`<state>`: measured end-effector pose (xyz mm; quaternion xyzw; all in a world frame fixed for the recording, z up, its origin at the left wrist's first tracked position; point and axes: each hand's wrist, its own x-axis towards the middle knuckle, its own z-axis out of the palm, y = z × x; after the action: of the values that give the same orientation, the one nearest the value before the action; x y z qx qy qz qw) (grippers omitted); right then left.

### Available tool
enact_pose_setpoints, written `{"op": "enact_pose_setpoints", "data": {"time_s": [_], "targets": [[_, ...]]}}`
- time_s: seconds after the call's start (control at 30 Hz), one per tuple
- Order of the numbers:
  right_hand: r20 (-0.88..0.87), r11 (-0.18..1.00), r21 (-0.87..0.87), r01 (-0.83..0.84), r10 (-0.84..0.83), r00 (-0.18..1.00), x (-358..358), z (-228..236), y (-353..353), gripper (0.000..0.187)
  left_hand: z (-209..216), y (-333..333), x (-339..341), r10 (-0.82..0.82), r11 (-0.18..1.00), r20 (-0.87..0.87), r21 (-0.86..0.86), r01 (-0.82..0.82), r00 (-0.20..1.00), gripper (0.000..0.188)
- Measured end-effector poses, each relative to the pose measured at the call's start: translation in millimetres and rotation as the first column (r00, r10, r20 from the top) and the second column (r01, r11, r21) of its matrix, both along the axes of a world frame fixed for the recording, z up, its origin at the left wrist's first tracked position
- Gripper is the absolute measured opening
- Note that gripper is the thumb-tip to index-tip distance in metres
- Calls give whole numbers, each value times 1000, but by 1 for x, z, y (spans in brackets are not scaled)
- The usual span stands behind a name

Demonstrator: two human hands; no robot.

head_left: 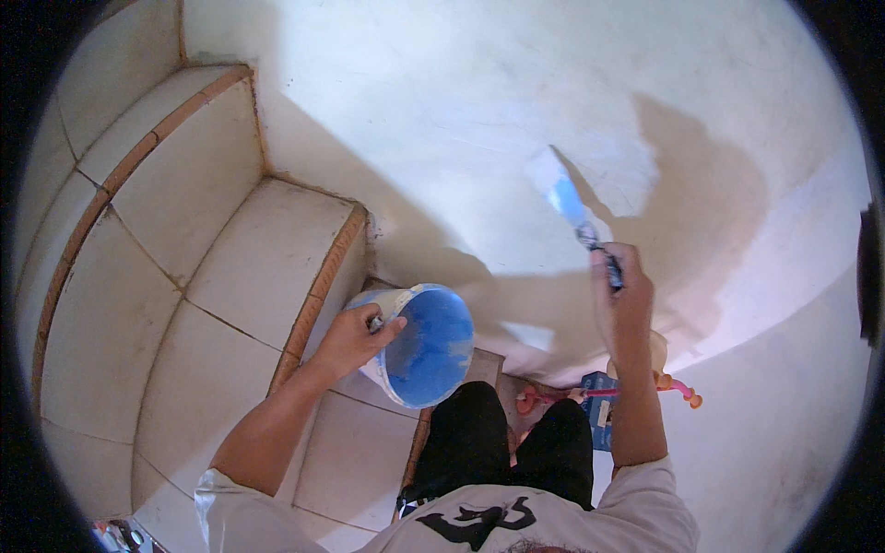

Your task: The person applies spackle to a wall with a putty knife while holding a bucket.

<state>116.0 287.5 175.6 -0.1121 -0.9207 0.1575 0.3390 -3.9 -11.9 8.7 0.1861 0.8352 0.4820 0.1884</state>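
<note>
My left hand (355, 339) grips the rim of a blue bucket (433, 355), holding it tilted at about knee height over the steps. The bucket's inside is smeared with pale filler. My right hand (622, 300) is closed around the dark handle of a putty knife (564, 198). Its wide blade, coated with whitish-blue filler, lies against the cream wall (516, 101) in front of me. A darker, damp-looking patch (710, 203) spreads on the wall to the right of the blade.
Tiled steps (230, 258) with brown edging rise at my left. My legs in black trousers (516, 442) stand at the foot of the wall. A blue box (601, 405) and a pink-handled tool (678, 389) lie on the floor near my feet.
</note>
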Motion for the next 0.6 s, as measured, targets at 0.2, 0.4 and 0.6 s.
{"op": "enact_pose_setpoints", "data": {"time_s": [0.2, 0.4, 0.6], "targets": [[-53, 933, 157, -324, 336, 941, -64, -22, -61, 26, -14, 3, -5, -9, 1000, -105, 1, 9, 994, 50], [-15, 945, 256, -205, 216, 976, -74, -10, -48, 32, -2, 5, -1, 9, 1000, -20, 6, -8, 1000, 48], [-19, 975, 202, -96, 102, 995, -18, 24, -12, 29, -11, 1, 0, 33, 998, 29, 61, -35, 999, 48]]}}
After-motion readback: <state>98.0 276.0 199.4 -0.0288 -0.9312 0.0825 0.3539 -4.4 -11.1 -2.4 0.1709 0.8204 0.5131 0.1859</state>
